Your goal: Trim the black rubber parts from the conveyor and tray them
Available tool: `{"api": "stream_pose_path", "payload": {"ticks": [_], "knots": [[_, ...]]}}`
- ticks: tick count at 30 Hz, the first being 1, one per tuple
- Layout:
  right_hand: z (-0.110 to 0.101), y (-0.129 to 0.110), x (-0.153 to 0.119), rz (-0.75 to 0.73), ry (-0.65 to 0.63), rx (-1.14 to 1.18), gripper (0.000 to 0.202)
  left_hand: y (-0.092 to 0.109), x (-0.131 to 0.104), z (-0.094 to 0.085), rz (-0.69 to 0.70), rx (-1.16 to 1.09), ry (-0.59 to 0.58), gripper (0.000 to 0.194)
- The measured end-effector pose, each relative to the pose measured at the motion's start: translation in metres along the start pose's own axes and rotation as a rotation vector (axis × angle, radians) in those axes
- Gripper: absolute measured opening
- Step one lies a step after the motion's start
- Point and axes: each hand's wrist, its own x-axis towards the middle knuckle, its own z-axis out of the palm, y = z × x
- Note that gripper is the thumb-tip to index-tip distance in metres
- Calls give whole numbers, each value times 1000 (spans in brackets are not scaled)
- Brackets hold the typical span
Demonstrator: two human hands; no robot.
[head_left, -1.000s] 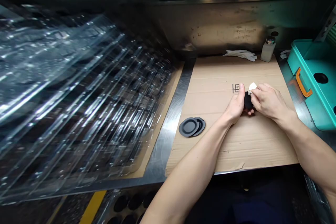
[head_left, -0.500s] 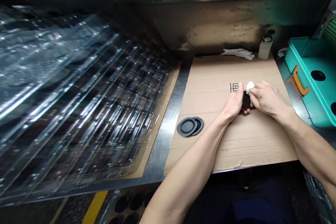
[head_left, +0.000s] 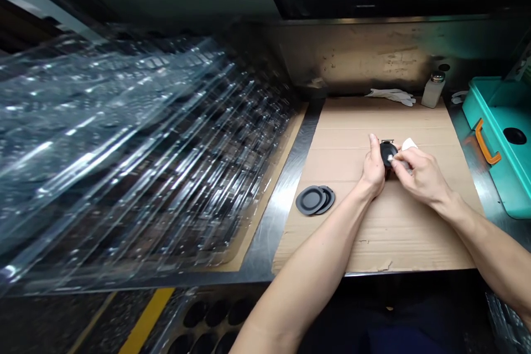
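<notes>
My left hand (head_left: pixel 374 170) grips a black round disc (head_left: pixel 387 151) by its edge, tilted up with its dished face toward me. A white cloth (head_left: pixel 409 144) is pinched in my right hand (head_left: pixel 423 176), and a bit of it at the fingertips touches the face of the disc. Two similar dark discs, a front one (head_left: pixel 309 201) partly covering another (head_left: pixel 330 199), lie on the cardboard sheet (head_left: pixel 398 232) to the left of my forearm. My left fingers behind the disc are mostly hidden.
Clear plastic trays (head_left: pixel 136 166) are piled on the left. Along the back lie a white glove (head_left: pixel 392 95) and a bottle (head_left: pixel 433 90) with a metal cap. At right, a teal bin (head_left: pixel 493 188) with an orange handle (head_left: pixel 486 144) holds a black disc (head_left: pixel 515 135).
The disc has turned so its face shows more. My right hand has shifted the cloth onto that face. The whole view has swung, moving the scene slightly right and down.
</notes>
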Motion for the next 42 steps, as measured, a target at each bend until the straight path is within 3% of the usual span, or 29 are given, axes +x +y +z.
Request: {"api": "stream_pose_path", "payload": {"ticks": [3, 7, 11, 13, 18, 22, 26, 31, 34, 38, 42], "knots": [[-3, 14, 3, -13, -28, -7, 25, 1, 2, -2, 19, -1, 47, 73], [-15, 52, 7, 165, 69, -170, 24, 6, 2, -7, 189, 125, 49, 61], [-23, 72, 11, 318, 156, -260, 30, 5, -2, -15, 652, 593, 58, 105], [-24, 72, 11, 339, 153, -277, 31, 2, -3, -18, 830, 766, 54, 116], [-33, 72, 13, 386, 157, -322, 34, 0, -5, -18, 994, 895, 57, 121], [-48, 83, 15, 445, 192, -418, 33, 1, -5, -17, 1009, 889, 38, 118], [-54, 93, 15, 485, 124, -611, 30, 2, -7, -16, 1006, 834, 38, 108], [-46, 99, 12, 494, 9, -651, 33, 9, -12, -8, 883, 763, -36, 51], [-45, 99, 13, 505, 13, -638, 33, 25, -24, -13, 805, 790, 5, 41], [-44, 99, 14, 552, -3, -608, 33, 55, -66, -54, 752, 890, 105, 32], [-41, 102, 13, 528, 7, -571, 33, 72, -108, -117, 395, 769, 344, 37]]}}
